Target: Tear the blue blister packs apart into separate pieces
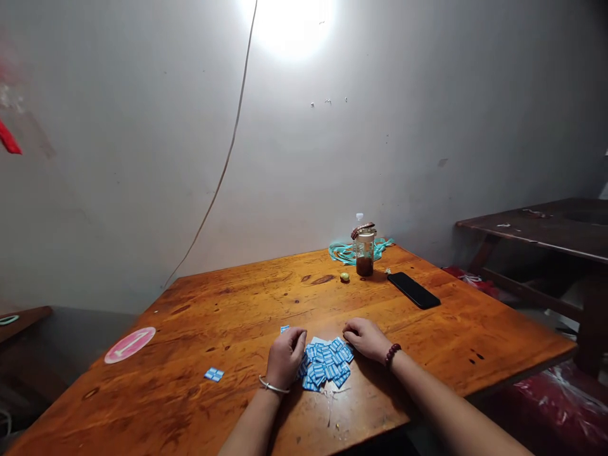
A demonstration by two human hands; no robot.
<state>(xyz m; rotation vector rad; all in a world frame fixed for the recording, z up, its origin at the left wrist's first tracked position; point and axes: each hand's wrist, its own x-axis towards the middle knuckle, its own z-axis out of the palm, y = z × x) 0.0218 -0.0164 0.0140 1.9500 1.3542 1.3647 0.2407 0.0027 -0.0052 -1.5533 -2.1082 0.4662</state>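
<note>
Indoor room, plain and utilitarian; home, small eatery or simple workroom, cannot tell which. Basis: bare grey wall (294, 164) with scuffs and flaking spots, a loose pale cable (230, 149) slanting down across it, harsh white glare at top. Knotty varnished wooden worktop (256, 297); a dark wooden table (546, 225) at right, part of another wooden surface (28, 316) at left. Everyday items present: drink bottle (364, 253) with dark contents, smartphone (414, 290). Pink disc (130, 345) with a white numeral-like mark resembles a table number. Red plastic bags (565, 399) sit low at right.
</note>
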